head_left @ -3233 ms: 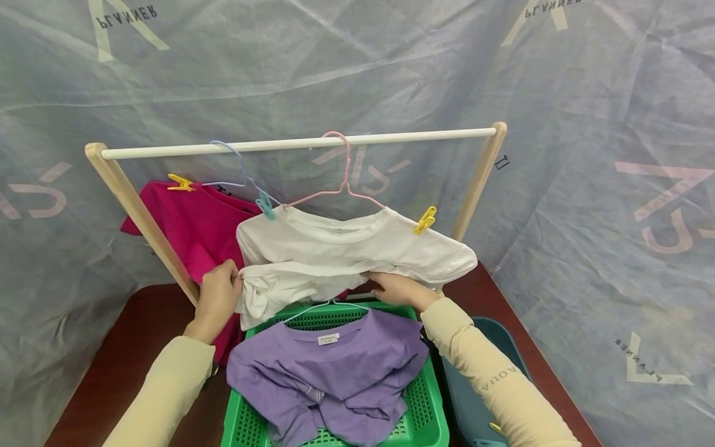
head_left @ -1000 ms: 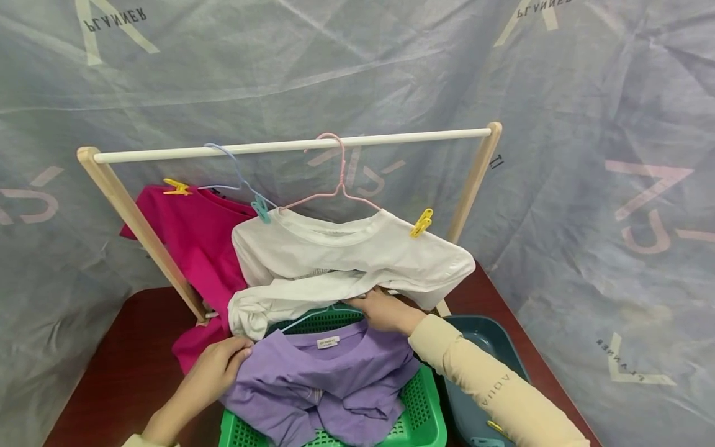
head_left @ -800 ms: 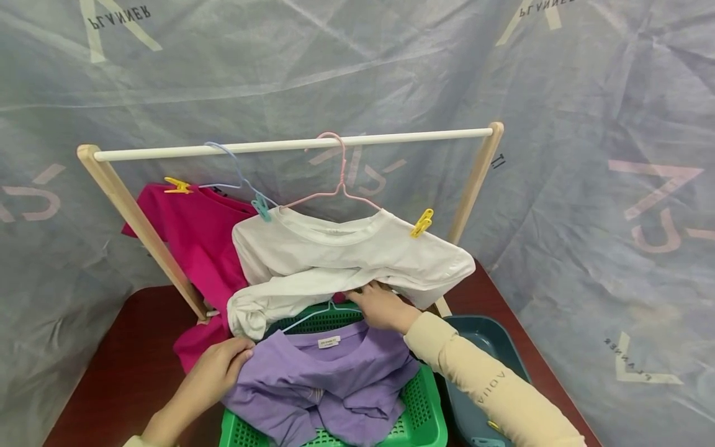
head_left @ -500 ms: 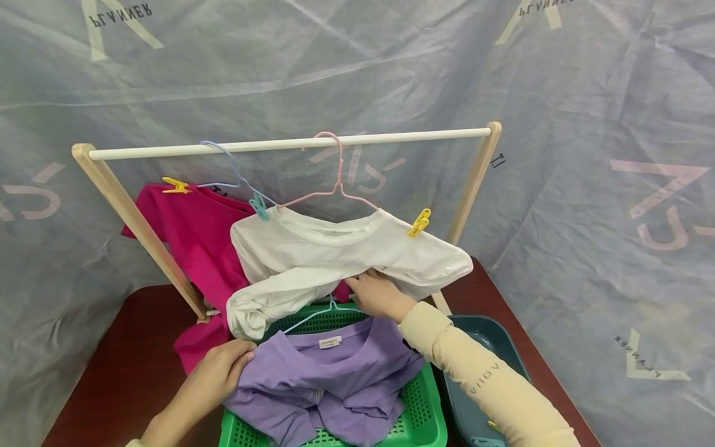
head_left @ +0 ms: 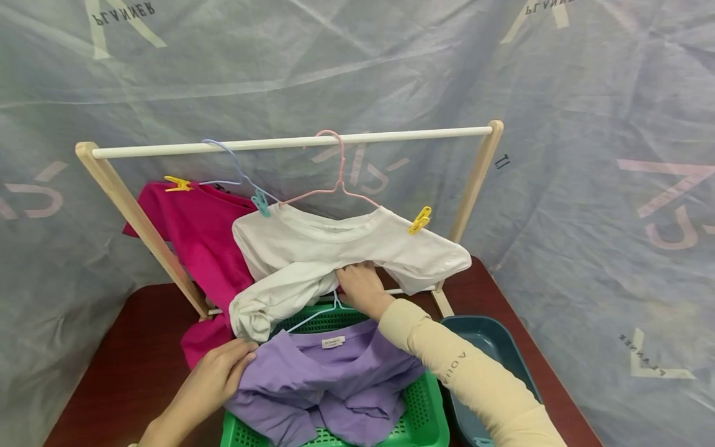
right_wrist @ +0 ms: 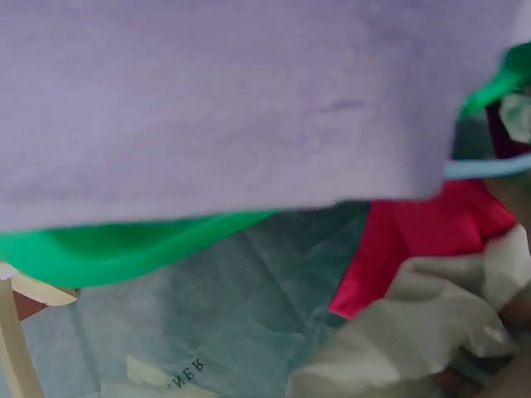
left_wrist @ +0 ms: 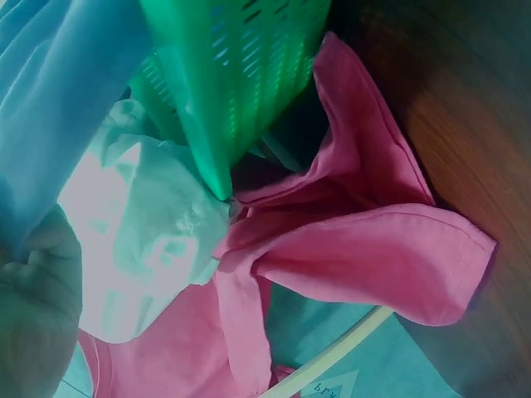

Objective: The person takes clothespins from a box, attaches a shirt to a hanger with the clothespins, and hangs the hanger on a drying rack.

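Note:
A white shirt (head_left: 324,245) hangs on a pink hanger (head_left: 342,164) from the rack's rail, its lower part bunched up toward the left. My right hand (head_left: 363,287) grips the white shirt's gathered underside near the middle. Below, a purple shirt (head_left: 329,379) on a light blue hanger (head_left: 337,301) lies over a green basket (head_left: 432,406). My left hand (head_left: 215,375) pinches the purple shirt at its left shoulder, right beside the white bundle; that hand (left_wrist: 37,307) also shows in the left wrist view. A yellow clothespin (head_left: 420,220) is clipped on the white shirt's right shoulder.
A magenta shirt (head_left: 201,236) hangs at the left on a blue hanger (head_left: 237,164), with a yellow clothespin (head_left: 179,184) and a teal clothespin (head_left: 260,203). The rack has wooden side posts (head_left: 475,183). A dark blue tray (head_left: 491,347) sits right of the basket on the brown table (head_left: 117,354).
My left hand has gone from the white shirt's left side down to the purple shirt's shoulder. The right hand has moved left and slightly up along the white shirt, lifting its right part.

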The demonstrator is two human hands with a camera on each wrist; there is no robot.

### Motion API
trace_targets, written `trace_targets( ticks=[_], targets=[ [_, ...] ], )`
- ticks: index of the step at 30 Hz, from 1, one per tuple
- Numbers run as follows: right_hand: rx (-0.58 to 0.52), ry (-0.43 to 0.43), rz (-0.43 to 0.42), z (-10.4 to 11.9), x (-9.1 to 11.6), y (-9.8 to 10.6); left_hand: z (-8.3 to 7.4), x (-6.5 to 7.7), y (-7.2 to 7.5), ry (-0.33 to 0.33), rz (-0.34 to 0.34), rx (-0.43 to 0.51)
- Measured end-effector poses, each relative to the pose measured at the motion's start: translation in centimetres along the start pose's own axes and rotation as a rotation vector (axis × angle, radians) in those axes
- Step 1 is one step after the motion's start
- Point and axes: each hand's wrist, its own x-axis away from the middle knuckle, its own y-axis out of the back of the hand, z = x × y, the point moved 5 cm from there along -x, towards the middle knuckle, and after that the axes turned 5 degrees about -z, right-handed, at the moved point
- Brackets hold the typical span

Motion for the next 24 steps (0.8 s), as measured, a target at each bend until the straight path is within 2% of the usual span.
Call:
trace_targets(
  ticks=[5,12,19,24],
  targets=[
    [-0.015,-0.010,-0.124,-0.3,-0.7,0.0,0.0,0.1,0.1,-0.007,0.000,0.011],
    [-0.054,0.027,-0.259,-1.1,-1.2,1.5,0.1,0.4,0.0,-0.002,0.033,-0.031],
    [-0.043,0.019,-0.305,-1.8,-1.6,2.9,-0.5,0.8,0.2,-0.062,0.016,-0.040],
    [-0.049,0.011,-0.318,-2.0,-1.7,3.2,-0.8,1.0,0.2,-0.075,0.036,-0.057]
  ],
)
